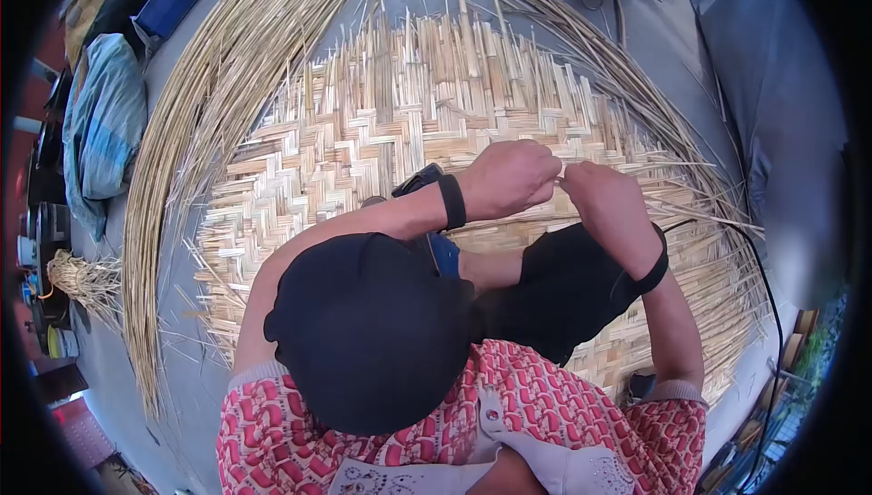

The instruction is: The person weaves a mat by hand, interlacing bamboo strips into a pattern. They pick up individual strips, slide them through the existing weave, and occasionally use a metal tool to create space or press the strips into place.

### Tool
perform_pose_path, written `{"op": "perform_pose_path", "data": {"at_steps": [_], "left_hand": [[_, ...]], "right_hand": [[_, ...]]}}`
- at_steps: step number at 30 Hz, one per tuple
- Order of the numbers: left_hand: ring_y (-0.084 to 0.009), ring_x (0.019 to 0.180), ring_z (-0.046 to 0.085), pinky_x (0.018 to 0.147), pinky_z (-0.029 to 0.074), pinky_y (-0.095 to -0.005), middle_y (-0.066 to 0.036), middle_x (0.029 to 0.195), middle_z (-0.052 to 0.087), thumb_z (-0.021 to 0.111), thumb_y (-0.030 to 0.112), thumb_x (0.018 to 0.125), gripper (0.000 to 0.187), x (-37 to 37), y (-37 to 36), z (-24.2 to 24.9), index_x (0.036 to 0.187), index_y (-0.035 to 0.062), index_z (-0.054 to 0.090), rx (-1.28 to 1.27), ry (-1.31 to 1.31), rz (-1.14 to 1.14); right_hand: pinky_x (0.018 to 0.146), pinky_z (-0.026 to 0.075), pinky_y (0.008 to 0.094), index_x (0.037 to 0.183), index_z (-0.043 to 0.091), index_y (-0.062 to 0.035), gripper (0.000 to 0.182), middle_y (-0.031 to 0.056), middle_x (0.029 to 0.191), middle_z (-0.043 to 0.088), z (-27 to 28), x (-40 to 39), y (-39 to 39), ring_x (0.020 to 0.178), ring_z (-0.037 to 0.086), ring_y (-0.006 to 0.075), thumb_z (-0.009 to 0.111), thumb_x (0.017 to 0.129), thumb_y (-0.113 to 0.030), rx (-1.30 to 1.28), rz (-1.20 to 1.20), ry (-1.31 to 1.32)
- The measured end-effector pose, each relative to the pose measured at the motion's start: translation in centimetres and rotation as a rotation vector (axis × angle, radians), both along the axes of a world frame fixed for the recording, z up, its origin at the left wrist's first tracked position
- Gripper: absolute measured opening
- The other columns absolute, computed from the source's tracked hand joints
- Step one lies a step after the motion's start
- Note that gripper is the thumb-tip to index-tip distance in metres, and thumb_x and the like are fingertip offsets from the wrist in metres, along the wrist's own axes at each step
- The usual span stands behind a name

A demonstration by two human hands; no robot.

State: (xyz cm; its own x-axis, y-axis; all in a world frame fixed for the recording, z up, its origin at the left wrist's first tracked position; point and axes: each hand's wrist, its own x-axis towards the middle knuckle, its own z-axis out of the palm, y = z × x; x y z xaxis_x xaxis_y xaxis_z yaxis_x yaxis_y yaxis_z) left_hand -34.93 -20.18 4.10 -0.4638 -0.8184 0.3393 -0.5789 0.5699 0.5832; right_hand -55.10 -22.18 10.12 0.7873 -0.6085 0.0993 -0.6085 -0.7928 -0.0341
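My left hand [511, 179] is closed with its fingers curled, a black band at the wrist. Close beside it, my right hand [607, 202] is closed too, thumb and fingers pinched together. The fingertips of the two hands almost meet. A tiny pale bit shows between them, too small to name. Both hands are above a large mat [381, 145] of flat, pale straw-coloured strips woven in a zigzag pattern. Loose strip ends stick out along its far edge and its right side. My black-clad knees rise between the camera and the mat.
A long bundle of thin stalks [218, 68] lies along the left, and more loose stalks [627, 64] cross at the upper right. A blue-white sack [104, 123] and a tied bunch of straw [86, 279] are at far left. A black cable [772, 300] curves down the right.
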Motion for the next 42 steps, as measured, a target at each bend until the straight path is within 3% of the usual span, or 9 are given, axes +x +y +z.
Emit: {"op": "perform_pose_path", "data": {"at_steps": [9, 17, 25, 28, 30, 32, 35, 39, 42], "left_hand": [[-0.0054, 0.072, 0.057, 0.065, 0.045, -0.0218, 0.002, 0.083, 0.062, 0.054, 0.023, 0.102, 0.02, 5.3, -0.1, 1.7, 0.095, 0.0079, 0.065, 0.619, 1.113, 0.219], [-0.0292, 0.078, 0.06, 0.069, 0.049, -0.0362, -0.01, 0.083, 0.059, 0.063, 0.01, 0.089, 0.017, 8.7, 1.3, 1.6, 0.105, 0.0062, 0.066, 0.094, -0.151, 0.062], [-0.0288, 0.068, 0.058, 0.064, 0.047, -0.0374, -0.011, 0.073, 0.057, 0.06, 0.003, 0.081, 0.013, 8.6, 1.0, -0.3, 0.091, 0.0043, 0.068, 0.2, 0.043, -0.094], [-0.0191, 0.068, 0.058, 0.06, 0.047, -0.0337, -0.004, 0.073, 0.061, 0.055, 0.005, 0.087, 0.014, 8.7, 1.0, -0.2, 0.088, 0.005, 0.069, 0.252, 0.485, 0.211], [-0.0172, 0.087, 0.064, 0.079, 0.052, -0.0341, -0.003, 0.088, 0.067, 0.059, 0.017, 0.096, 0.021, 15.3, -2.0, -1.8, 0.11, 0.0039, 0.067, 0.481, 1.287, 0.219], [-0.0272, 0.132, 0.048, 0.103, 0.05, -0.0441, -0.018, 0.141, 0.047, 0.06, 0.034, 0.099, 0.057, 18.1, -4.1, 0.4, 0.145, 0.0048, 0.043, 0.299, 1.347, 0.177], [-0.0262, 0.132, 0.047, 0.103, 0.048, -0.0396, -0.018, 0.145, 0.044, 0.065, 0.035, 0.096, 0.062, 22.4, -6.7, -3.0, 0.147, 0.0068, 0.042, 0.529, 0.753, 0.588], [-0.0157, 0.094, 0.065, 0.078, 0.053, -0.0286, -0.012, 0.106, 0.068, 0.068, 0.018, 0.089, 0.047, 21.4, -11.4, -10.3, 0.132, 0.0023, 0.055, 1.009, 0.514, 0.558], [-0.0194, 0.084, 0.066, 0.073, 0.056, -0.0337, -0.014, 0.101, 0.067, 0.07, 0.011, 0.083, 0.054, 19.4, -14.4, -17.0, 0.132, -0.0028, 0.051, 0.983, 0.525, 0.673]], "right_hand": [[0.059, 0.047, 0.038, 0.086, 0.059, -0.0099, 0.009, 0.0064, 0.072, 0.054, -1.5, 4.2, -2.5, 0.071, 0.059, 0.0246, 0.068, 0.086, -0.013, 0.115, 0.146, -0.567], [0.058, 0.048, 0.0395, 0.082, 0.056, -0.0115, 0.012, 0.0067, 0.069, 0.056, -3.4, 5.0, -2.4, 0.068, 0.061, 0.0259, 0.066, 0.084, -0.017, 0.242, 0.284, -0.416], [0.059, 0.048, 0.0383, 0.081, 0.058, -0.0069, 0.01, 0.0099, 0.071, 0.06, -3.4, 5.0, -1.9, 0.069, 0.061, 0.0279, 0.067, 0.08, -0.009, 0.362, 0.18, -0.376], [0.059, 0.048, 0.0376, 0.084, 0.061, -0.008, 0.008, 0.0081, 0.073, 0.059, 0.1, 5.9, -0.2, 0.071, 0.06, 0.0265, 0.067, 0.079, -0.008, 0.376, 0.302, -0.33], [0.059, 0.047, 0.0344, 0.089, 0.064, -0.009, 0.01, 0.0067, 0.078, 0.062, 2.5, 4.1, -1.0, 0.071, 0.059, 0.0254, 0.068, 0.08, -0.006, 0.17, 0.134, -0.422], [0.07, 0.051, 0.0308, 0.102, 0.067, -0.0023, 0.011, 0.0082, 0.096, 0.069, 3.5, 0.0, -3.0, 0.08, 0.064, 0.0177, 0.059, 0.098, -0.008, -0.02, -0.349, -0.696], [0.094, 0.049, 0.0336, 0.121, 0.064, 0.0044, 0.028, 0.0168, 0.12, 0.067, 8.7, -9.2, -7.4, 0.106, 0.065, 0.0243, 0.051, 0.103, -0.012, -0.562, -0.51, -0.598], [0.073, 0.055, 0.0292, 0.113, 0.067, 0.007, 0.031, 0.0161, 0.092, 0.071, 11.6, -18.6, -5.3, 0.079, 0.066, 0.0189, 0.057, 0.101, -0.02, -1.21, -0.63, -0.861], [0.06, 0.047, 0.022, 0.112, 0.066, 0.0033, 0.019, 0.0122, 0.108, 0.07, 5.7, -6.9, -6.6, 0.07, 0.056, 0.0081, 0.053, 0.101, -0.003, -0.583, -0.661, -1.194]]}}
